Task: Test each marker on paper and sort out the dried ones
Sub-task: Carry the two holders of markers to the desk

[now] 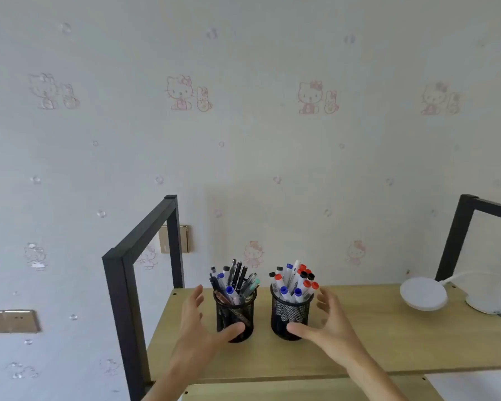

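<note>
Left hand (198, 325) and right hand (326, 322), each grip spread apart, flank two mesh cups on tabletop (388, 342): pen cup (235, 316) left, marker cup (291, 314) right. Thumbs near cup bases; contact unclear.

- We see a light wooden shelf (388, 342) fixed in a black metal frame (122, 299); it carries everything listed here
- Near the shelf's middle stands a black mesh cup of markers (291, 314), capped in red, blue and black; we take this as our landmark
- Just left of that cup, apart from it, stands a second black mesh cup (235, 315) holding pens and a few markers
- Well to the right of the landmark cup sits a white lamp (424, 293); its round head lies low over the shelf
</note>
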